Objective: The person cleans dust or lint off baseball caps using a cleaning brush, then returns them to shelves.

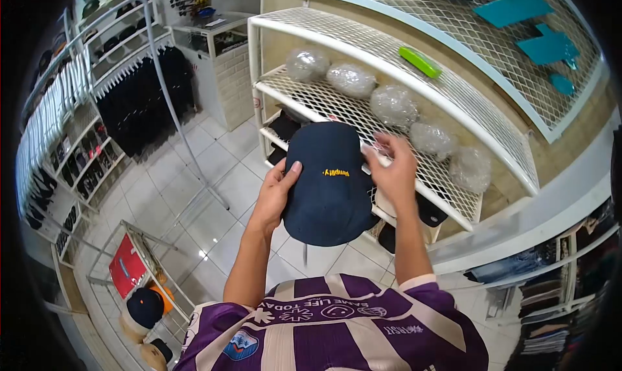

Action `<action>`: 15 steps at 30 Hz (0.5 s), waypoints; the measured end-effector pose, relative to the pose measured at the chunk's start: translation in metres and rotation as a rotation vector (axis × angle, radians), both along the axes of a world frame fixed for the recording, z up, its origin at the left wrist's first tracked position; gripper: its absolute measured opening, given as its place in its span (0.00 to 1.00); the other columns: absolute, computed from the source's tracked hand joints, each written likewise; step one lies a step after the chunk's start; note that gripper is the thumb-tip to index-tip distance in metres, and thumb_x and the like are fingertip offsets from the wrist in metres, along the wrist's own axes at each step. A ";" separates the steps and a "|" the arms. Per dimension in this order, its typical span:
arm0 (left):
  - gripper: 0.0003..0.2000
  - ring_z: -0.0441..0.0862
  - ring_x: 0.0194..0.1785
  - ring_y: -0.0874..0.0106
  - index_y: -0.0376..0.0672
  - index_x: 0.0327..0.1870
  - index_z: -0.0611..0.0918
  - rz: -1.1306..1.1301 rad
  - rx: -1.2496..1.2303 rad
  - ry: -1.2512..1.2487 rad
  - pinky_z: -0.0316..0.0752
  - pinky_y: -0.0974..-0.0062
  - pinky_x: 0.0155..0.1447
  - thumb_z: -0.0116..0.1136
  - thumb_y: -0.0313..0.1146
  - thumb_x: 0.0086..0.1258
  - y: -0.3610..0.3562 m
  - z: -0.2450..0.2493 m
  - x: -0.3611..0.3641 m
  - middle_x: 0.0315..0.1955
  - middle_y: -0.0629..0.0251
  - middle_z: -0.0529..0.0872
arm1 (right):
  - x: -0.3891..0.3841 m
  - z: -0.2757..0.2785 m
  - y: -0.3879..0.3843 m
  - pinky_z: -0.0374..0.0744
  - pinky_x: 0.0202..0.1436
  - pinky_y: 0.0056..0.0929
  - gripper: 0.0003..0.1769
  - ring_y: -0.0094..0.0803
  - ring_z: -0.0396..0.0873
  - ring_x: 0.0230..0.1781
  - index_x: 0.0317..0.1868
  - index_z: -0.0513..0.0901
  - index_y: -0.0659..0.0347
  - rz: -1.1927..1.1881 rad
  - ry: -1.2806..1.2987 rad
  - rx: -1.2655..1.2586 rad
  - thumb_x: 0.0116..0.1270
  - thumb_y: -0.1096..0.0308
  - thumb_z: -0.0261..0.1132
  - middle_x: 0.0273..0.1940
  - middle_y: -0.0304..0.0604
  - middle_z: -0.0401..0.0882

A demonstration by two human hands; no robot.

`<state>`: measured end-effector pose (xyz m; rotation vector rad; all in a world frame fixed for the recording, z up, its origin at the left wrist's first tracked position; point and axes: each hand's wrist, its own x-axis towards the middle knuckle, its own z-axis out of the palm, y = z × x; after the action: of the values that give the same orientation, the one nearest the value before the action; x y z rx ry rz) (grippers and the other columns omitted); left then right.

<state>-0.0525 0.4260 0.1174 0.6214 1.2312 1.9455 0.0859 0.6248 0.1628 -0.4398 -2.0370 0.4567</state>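
Observation:
A dark navy cap (327,206) with small yellow lettering is held up in front of me, its brim toward the shelves. My left hand (277,193) grips its left edge, thumb on top and fingers underneath. My right hand (395,167) is raised just off the cap's right side, its fingers curled together in a pinch. Something small and pale shows by those fingertips, too small to name. The underside of the cap is hidden.
A white mesh shelf rack (389,44) stands ahead, with several clear plastic-wrapped bundles (395,105) on one tier and a bright green object (420,62) on top. More caps (144,307) lie on a low rack at lower left. Metal clothes rails (170,92) stand at left.

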 end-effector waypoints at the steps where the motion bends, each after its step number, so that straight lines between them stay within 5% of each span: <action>1: 0.19 0.84 0.53 0.79 0.36 0.66 0.78 0.005 0.041 0.010 0.78 0.79 0.59 0.55 0.40 0.83 0.009 0.006 0.001 0.54 0.65 0.87 | -0.001 0.022 0.012 0.79 0.47 0.40 0.17 0.44 0.82 0.40 0.47 0.86 0.63 -0.055 0.038 0.090 0.63 0.62 0.76 0.41 0.48 0.83; 6: 0.18 0.85 0.51 0.78 0.36 0.64 0.79 0.004 0.078 -0.026 0.78 0.80 0.58 0.56 0.39 0.82 0.036 0.028 0.005 0.52 0.66 0.88 | -0.034 0.115 0.099 0.74 0.59 0.47 0.20 0.50 0.79 0.55 0.55 0.86 0.54 -0.341 0.060 0.600 0.67 0.54 0.70 0.49 0.49 0.81; 9: 0.18 0.85 0.51 0.77 0.37 0.64 0.79 0.034 0.091 -0.017 0.79 0.79 0.58 0.57 0.39 0.82 0.033 0.039 0.008 0.53 0.66 0.88 | -0.058 0.123 0.158 0.74 0.58 0.51 0.25 0.51 0.80 0.54 0.63 0.83 0.50 -0.479 -0.194 0.566 0.70 0.51 0.66 0.50 0.52 0.81; 12: 0.18 0.86 0.51 0.76 0.39 0.64 0.79 0.049 0.101 -0.103 0.80 0.78 0.58 0.58 0.39 0.81 0.022 0.037 0.001 0.52 0.65 0.88 | -0.074 0.120 0.197 0.76 0.57 0.52 0.29 0.54 0.80 0.54 0.69 0.80 0.50 -0.343 -0.367 0.328 0.72 0.48 0.64 0.53 0.55 0.80; 15: 0.20 0.86 0.53 0.76 0.40 0.67 0.78 0.093 0.095 -0.146 0.81 0.76 0.59 0.59 0.40 0.80 0.000 0.032 -0.005 0.53 0.64 0.87 | -0.057 0.126 0.113 0.78 0.58 0.46 0.31 0.53 0.81 0.53 0.70 0.78 0.55 -0.073 -0.056 0.306 0.70 0.54 0.69 0.54 0.56 0.80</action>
<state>-0.0578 0.4261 0.1494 0.4673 1.0997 2.0972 0.0289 0.7382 0.2884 -0.3412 -2.0934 0.0856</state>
